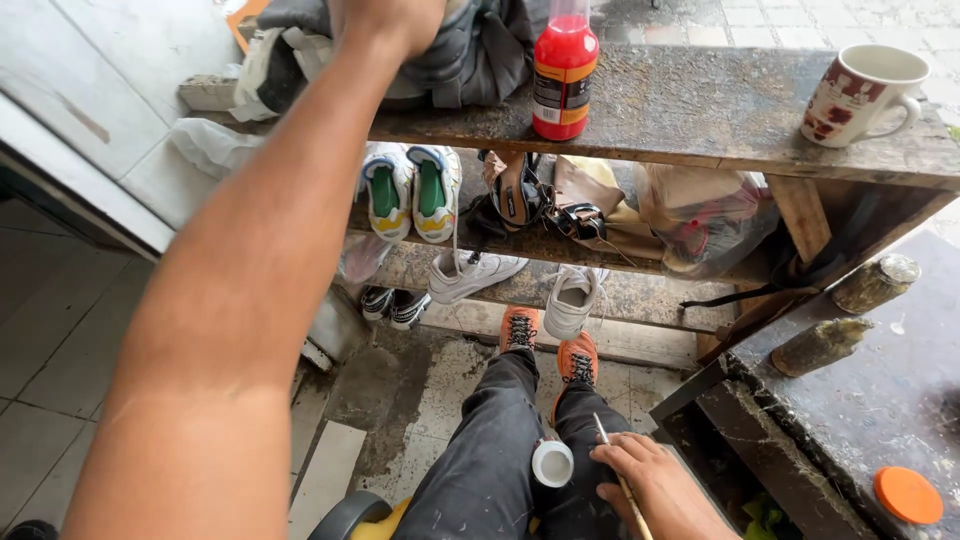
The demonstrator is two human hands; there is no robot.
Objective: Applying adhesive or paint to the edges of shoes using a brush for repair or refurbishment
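Observation:
My left arm reaches up and away to the top board of a worn wooden shelf (700, 110). My left hand (388, 20) lies on a bundle of dark grey cloth (480, 50) there, fingers curled into it and mostly hidden. Low in the view, my right hand (655, 485) rests on my right thigh and pinches a thin wooden stick (603, 430). A small white round container (552, 463) sits between my knees, just left of that hand. I wear dark trousers and orange shoes (578, 358).
A red drink bottle (563, 75) and a patterned mug (860, 90) stand on the top board. Green-lined sneakers (412, 190), bags and white sneakers (572, 298) fill the lower boards. At right, two grimy jars (875, 283) and an orange lid (908, 495) lie on a dark ledge.

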